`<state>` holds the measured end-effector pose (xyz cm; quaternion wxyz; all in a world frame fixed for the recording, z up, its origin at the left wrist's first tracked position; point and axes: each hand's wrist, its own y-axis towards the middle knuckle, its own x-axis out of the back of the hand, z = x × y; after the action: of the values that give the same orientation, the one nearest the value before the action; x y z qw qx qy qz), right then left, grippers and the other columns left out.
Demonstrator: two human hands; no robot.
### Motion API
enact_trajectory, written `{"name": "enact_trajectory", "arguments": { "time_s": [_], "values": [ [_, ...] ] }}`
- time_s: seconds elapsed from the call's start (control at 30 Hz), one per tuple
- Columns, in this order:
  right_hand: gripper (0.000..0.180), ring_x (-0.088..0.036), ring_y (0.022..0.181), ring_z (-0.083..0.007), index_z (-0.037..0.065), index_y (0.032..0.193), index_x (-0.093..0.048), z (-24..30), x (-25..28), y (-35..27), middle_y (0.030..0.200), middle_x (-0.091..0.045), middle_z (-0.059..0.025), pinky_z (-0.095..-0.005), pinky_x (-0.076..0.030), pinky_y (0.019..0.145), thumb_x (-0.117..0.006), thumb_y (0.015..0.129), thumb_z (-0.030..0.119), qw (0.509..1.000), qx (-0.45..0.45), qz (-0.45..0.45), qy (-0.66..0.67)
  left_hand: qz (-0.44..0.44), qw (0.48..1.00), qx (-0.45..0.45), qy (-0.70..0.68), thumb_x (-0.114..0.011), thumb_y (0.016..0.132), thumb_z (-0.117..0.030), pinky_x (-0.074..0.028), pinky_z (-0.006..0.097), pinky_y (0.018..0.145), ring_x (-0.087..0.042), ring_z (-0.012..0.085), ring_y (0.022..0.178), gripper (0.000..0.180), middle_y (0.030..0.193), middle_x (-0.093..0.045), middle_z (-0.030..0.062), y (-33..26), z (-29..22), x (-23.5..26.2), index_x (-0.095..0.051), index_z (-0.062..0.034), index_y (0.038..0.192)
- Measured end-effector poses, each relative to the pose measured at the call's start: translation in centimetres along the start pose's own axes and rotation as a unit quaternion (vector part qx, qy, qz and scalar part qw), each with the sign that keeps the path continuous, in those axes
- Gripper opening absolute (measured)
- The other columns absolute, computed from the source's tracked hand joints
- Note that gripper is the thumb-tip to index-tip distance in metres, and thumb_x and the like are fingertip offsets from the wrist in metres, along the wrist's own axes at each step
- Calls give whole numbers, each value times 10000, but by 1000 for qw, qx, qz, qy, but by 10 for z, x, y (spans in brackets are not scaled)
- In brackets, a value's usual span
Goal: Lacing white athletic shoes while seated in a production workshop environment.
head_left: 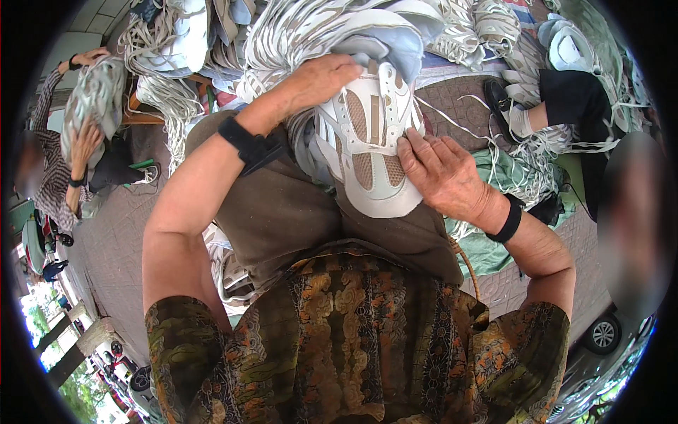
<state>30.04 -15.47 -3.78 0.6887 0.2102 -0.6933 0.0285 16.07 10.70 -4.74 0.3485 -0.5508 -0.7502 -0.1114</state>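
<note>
Over at the far left a co-worker in a striped sleeve (44,106) holds up a bundle of pale shoe uppers (95,95) with both hands, well apart from the person I'm watching. Coming across, the person's left hand (321,78) lies on top of the white and tan shoe upper (367,141), fingers curled over its far, upper end and pressing it down; a black wrist strap (247,145) sits just behind that hand. The upper rests on the person's lap, on the brown trousers (282,212), with its long axis running from the top, away from the body, down toward the belly, tilted slightly to the right. It looks flat and unlasted: white leather bands with stitched edges, tan mesh panels between them, a row of eyelet holes near the top. The right hand (441,173) lies against the upper's right edge, fingers flat and close together, fingertips touching the white band near the middle, so this hand is nearer the piece's lower half while the left covers the top. Behind the upper a heap of more white uppers and laces (296,28) piles up, and further right a green cloth (508,177) lies on the floor with another person's dark shoe (503,95) near it
</note>
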Motion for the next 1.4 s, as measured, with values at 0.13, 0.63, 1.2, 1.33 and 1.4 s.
{"name": "enact_trajectory", "arguments": {
  "time_s": [0.13,0.63,1.2,1.33,1.4],
  "values": [
    [499,-619,1039,-303,-3,1254,-565,-20,-12,-9,1268,-588,-161,-388,-531,866,-591,768,105,996,-9,-52,75,-62,995,39,-75,-465,961,-434,-433,339,952,-600,280,1065,467,1164,-656,149,-28,5,-10,-594,-71,1225],
    [606,-583,1094,-358,70,1330,-526,-33,-15,-45,1336,-551,-137,-407,-514,896,-592,744,-67,964,-119,-43,232,-185,967,-80,154,-501,983,-170,-465,419,967,-561,414,1160,347,1237,-601,235,-55,-28,-27,-531,-44,1306],
    [179,-684,816,-295,89,907,-733,9,-247,-443,861,-712,-140,-396,-526,760,-633,829,216,558,-758,36,335,-166,982,0,-86,-529,996,-78,-488,223,654,-612,106,734,248,1140,-669,150,-163,-107,-41,-589,39,1207],
    [224,-682,875,-339,108,963,-734,21,-264,-409,911,-713,-167,-412,-527,788,-604,839,240,663,-693,46,280,-75,989,38,-124,-547,978,-39,-485,213,655,-604,101,719,220,1098,-684,111,-164,-112,-71,-616,10,1181],
    [234,-670,901,-374,137,1017,-708,24,-271,-393,935,-713,-158,-454,-525,793,-612,846,263,650,-701,74,283,-71,992,34,-96,-550,974,-26,-484,215,656,-606,100,717,204,1059,-693,102,-163,-119,-78,-625,17,1158]
  ]
}}
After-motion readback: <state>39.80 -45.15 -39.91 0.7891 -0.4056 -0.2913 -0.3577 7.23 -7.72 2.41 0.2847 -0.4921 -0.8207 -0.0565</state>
